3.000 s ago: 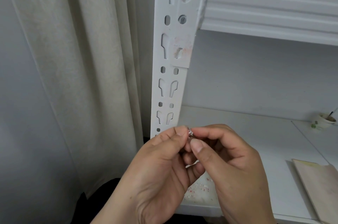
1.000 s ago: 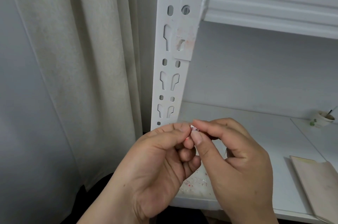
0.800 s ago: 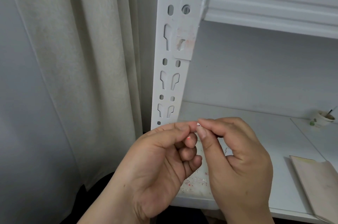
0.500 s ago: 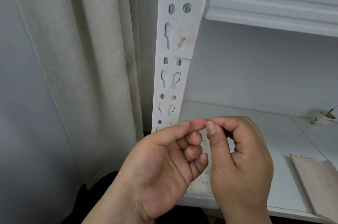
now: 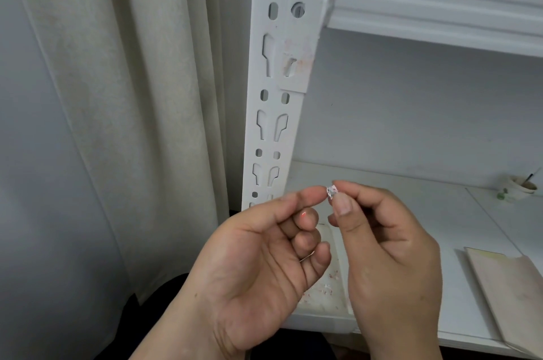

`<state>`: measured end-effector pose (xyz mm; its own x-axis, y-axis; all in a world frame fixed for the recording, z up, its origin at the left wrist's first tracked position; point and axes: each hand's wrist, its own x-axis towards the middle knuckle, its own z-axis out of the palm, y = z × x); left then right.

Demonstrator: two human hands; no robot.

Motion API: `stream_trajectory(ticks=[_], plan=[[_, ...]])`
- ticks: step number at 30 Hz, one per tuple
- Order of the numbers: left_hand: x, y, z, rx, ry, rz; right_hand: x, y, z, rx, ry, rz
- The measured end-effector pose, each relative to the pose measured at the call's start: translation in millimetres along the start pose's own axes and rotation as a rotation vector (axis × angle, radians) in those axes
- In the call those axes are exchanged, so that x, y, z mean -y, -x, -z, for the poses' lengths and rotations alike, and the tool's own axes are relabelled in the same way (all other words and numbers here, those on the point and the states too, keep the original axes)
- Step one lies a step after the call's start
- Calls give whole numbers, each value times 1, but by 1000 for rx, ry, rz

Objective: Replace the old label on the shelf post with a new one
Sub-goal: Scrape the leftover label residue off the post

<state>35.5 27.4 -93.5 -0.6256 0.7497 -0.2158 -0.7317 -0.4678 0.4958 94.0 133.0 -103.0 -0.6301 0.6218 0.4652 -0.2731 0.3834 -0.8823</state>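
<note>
Right hand, cut off at the wrist by the bottom edge, pinches a tiny crumpled label scrap between thumb and forefinger — too small to read — while the left hand lies palm-up at its 9 o'clock, fingers loosely curled and holding nothing, thumb tip just beside the scrap. At 12 o'clock from both hands rises the white shelf post, its top out of frame, with faint reddish residue smudged near a slot. Pale flecks litter the shelf board at 6 o'clock of the scrap, partly hidden behind the fingers.
</note>
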Motion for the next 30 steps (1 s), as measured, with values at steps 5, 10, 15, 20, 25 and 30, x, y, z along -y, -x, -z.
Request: stream_trajectory(ticks=[5, 10, 15, 20, 25, 30], plan=[[1, 0, 2, 0, -30, -10, -2, 0, -4, 14, 76, 59], [2, 1, 0, -14, -81, -21, 0, 0, -2, 11, 68, 5], [4, 1, -3, -30, -100, -42, -1, -4, 2, -48, -111, -130], [2, 0, -2, -38, -99, -78, 5, -7, 6, -34, -139, -162], [2, 1, -4, -7, -106, -84, 6, -4, 4, 27, -84, -136], [2, 1, -4, -3, -152, -106, 5, -3, 3, 91, -100, -98]])
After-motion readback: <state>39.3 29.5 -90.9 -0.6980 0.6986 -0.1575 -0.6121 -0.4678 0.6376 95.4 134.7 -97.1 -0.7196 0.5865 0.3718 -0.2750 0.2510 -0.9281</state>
